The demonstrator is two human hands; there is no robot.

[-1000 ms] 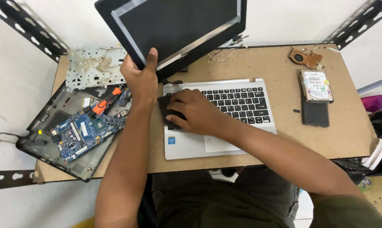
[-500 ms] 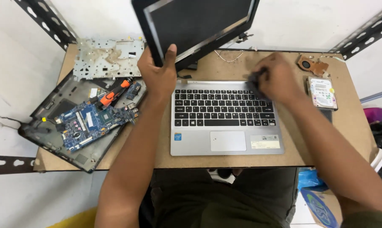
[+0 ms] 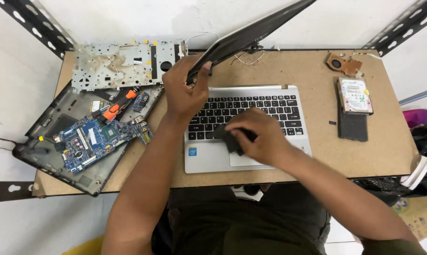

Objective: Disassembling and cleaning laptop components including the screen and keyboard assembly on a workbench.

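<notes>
A silver laptop base with a black keyboard (image 3: 251, 101) lies in the middle of the brown table (image 3: 312, 66). My left hand (image 3: 183, 87) grips the lower left edge of the dark laptop screen (image 3: 251, 33), which tilts back from the hinge. My right hand (image 3: 258, 137) presses a dark cloth (image 3: 227, 138) onto the lower keys, near the touchpad. Loose wires (image 3: 246, 57) show at the hinge.
To the left lie an opened black laptop shell (image 3: 53, 125) with a blue circuit board (image 3: 98, 137), an orange-handled screwdriver (image 3: 117, 107) and a grey metal plate (image 3: 124, 63). At right are a hard drive (image 3: 355, 94), a black pad (image 3: 352, 127) and a copper fan part (image 3: 341, 63).
My right hand swept with the cloth from the left keys to the top right corner, then back to the lower middle. The screen has tilted further back.
</notes>
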